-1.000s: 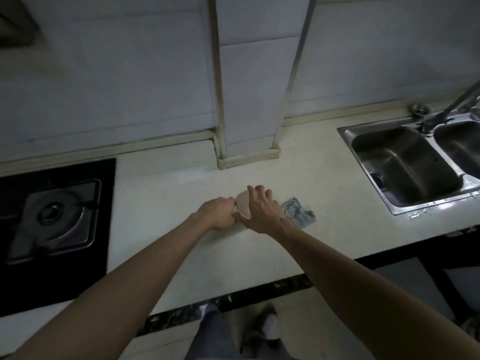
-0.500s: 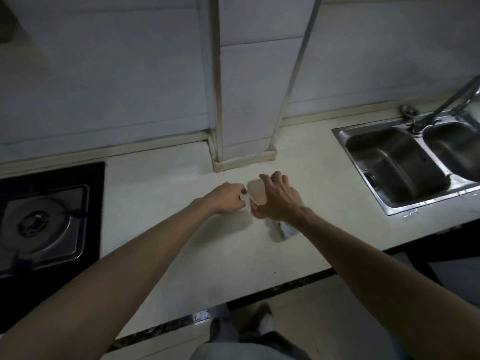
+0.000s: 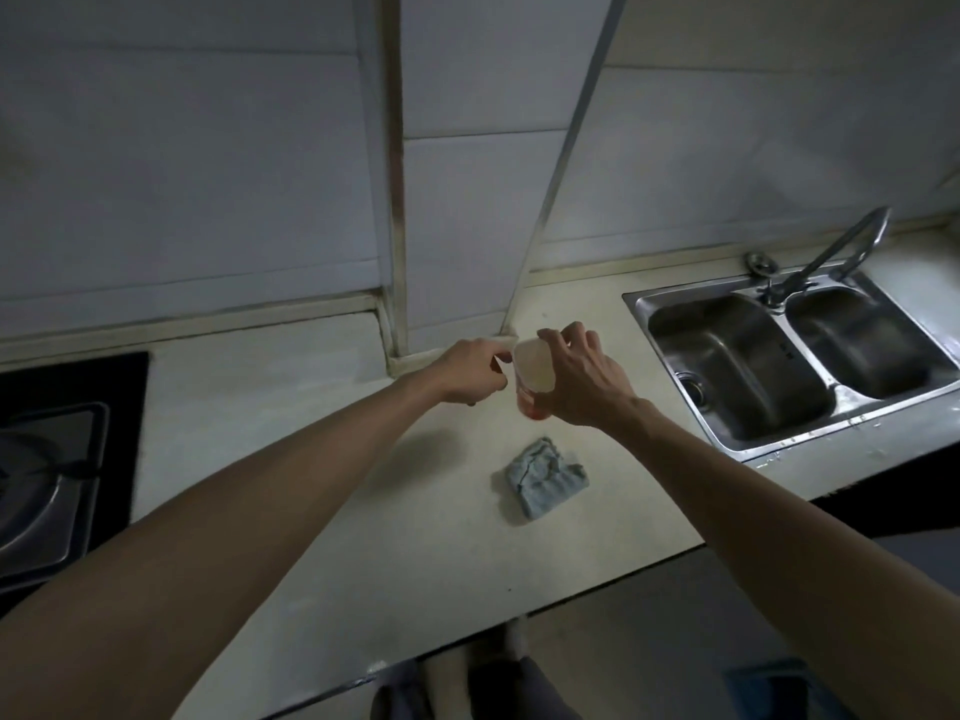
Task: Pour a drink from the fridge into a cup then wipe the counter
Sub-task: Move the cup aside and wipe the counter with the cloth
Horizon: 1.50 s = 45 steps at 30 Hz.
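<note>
Head view: right hand (image 3: 576, 379) curls around a translucent plastic cup (image 3: 532, 366) of red drink above the pale counter (image 3: 415, 511); left hand (image 3: 470, 371) pinches its rim. Crumpled blue-grey cloth (image 3: 545, 478) lies nearer; steel sink (image 3: 727, 366) right.

counter (image 3: 322, 537) front bare | cloth (image 3: 546, 476) right-centre; sink (image 3: 727, 439) far right

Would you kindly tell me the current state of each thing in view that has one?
cup: tilted, reddish at its base, held in both hands.
left hand: pinches the cup's top edge.
right hand: grips the cup's side.
cloth: crumpled, lying on the counter, untouched.
tap: no water visibly running.
sink: looks empty.
burner: no flame visible.
</note>
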Tool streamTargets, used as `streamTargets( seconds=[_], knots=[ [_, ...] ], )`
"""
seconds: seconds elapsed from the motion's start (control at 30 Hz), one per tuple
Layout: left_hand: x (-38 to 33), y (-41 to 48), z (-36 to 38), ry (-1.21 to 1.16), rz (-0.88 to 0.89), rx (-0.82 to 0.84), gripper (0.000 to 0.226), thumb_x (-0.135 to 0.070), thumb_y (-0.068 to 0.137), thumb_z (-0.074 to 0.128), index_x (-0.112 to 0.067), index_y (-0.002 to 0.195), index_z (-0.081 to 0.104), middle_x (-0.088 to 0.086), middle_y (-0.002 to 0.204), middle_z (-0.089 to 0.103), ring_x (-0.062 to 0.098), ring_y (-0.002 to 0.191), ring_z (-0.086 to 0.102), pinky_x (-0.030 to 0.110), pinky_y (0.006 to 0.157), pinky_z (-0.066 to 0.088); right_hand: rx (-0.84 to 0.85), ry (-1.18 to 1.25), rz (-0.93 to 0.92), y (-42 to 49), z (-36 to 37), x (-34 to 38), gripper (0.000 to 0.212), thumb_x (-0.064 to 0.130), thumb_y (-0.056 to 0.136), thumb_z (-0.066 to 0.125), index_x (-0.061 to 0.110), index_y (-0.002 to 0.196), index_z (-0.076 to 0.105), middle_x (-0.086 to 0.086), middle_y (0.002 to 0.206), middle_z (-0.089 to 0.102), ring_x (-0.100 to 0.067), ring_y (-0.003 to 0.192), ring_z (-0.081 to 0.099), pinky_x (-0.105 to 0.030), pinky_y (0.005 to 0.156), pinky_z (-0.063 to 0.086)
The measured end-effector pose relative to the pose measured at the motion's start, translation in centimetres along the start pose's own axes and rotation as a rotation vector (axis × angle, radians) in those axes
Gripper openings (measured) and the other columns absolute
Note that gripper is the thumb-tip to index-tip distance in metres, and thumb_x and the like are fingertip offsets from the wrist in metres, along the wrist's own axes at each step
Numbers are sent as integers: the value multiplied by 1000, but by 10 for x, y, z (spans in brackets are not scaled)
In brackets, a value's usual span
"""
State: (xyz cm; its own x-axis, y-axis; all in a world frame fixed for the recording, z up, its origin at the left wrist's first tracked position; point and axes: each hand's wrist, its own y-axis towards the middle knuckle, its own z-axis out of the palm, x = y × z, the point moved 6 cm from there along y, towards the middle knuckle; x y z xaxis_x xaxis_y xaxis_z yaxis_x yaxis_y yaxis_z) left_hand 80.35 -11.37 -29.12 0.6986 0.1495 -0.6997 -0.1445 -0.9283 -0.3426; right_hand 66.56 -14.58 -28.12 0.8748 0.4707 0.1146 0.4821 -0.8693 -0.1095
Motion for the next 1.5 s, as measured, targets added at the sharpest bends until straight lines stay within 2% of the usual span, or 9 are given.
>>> streamTargets(
  seconds=[0.2, 0.5, 0.6, 0.73, 0.87, 1.07, 1.17, 1.33, 1.5],
  knots=[
    [-11, 37, 9, -49, -56, -10, 47, -6, 92, 52, -10, 140, 52, 8, 125, 65, 32, 94, 69, 42, 79, 61, 27, 19, -30, 27, 4, -32, 93, 43, 72, 80, 14, 144, 29, -15, 132, 37, -27, 116, 42, -36, 83, 50],
    [-16, 121, 34, -446, -283, -170, 49, -7, 90, 57, -7, 139, 51, 9, 111, 67, 22, 93, 67, 34, 70, 61, 34, 95, -121, 107, 17, -100, 94, 45, 72, 78, 9, 144, 29, -15, 132, 39, -30, 117, 41, -40, 88, 49],
    [-21, 153, 40, -566, -344, -290, 49, -8, 88, 61, -8, 137, 53, 8, 103, 68, 22, 89, 68, 39, 74, 62, 12, 141, -141, 141, 23, -124, 94, 46, 71, 77, 10, 143, 29, -13, 132, 39, -30, 118, 40, -40, 91, 47],
    [-22, 186, 48, -757, -383, -452, 40, -4, 87, 60, -12, 127, 61, -4, 90, 71, 4, 71, 69, 48, 80, 61, 7, 217, -184, 182, 36, -141, 95, 40, 69, 81, 10, 143, 30, -12, 134, 39, -31, 121, 38, -43, 96, 44],
    [-17, 208, 52, -854, -382, -512, 41, -6, 87, 60, -14, 128, 61, 2, 108, 73, 19, 93, 73, 49, 83, 60, -7, 300, -211, 210, 51, -151, 97, 35, 67, 84, 12, 144, 29, -11, 138, 38, -30, 124, 36, -43, 101, 40],
    [-7, 224, 47, -898, -389, -589, 23, -20, 92, 62, -29, 113, 63, 2, 104, 74, 21, 92, 73, 48, 84, 60, -22, 347, -241, 236, 63, -152, 98, 30, 65, 84, 10, 144, 29, -10, 139, 39, -30, 124, 35, -40, 103, 37],
    [-6, 228, 46, -880, -386, -600, 25, -29, 95, 61, -28, 119, 62, -4, 108, 72, 14, 94, 71, 45, 90, 58, -21, 357, -255, 246, 61, -150, 98, 26, 65, 83, 7, 144, 29, -11, 140, 38, -31, 126, 34, -40, 106, 35],
    [-13, 226, 47, -811, -403, -619, 35, -32, 94, 57, -22, 127, 62, -2, 117, 69, 16, 105, 65, 45, 97, 54, 0, 364, -270, 246, 61, -150, 100, 27, 66, 85, 8, 145, 27, -10, 144, 35, -30, 129, 33, -38, 107, 33],
    [-28, 201, 50, -656, -435, -644, 33, -33, 96, 53, -17, 123, 64, -2, 120, 67, 18, 109, 62, 44, 99, 51, 5, 434, -221, 226, 54, -155, 95, 30, 75, 81, 6, 146, 24, -13, 146, 33, -30, 132, 34, -39, 106, 36]
  ],
)
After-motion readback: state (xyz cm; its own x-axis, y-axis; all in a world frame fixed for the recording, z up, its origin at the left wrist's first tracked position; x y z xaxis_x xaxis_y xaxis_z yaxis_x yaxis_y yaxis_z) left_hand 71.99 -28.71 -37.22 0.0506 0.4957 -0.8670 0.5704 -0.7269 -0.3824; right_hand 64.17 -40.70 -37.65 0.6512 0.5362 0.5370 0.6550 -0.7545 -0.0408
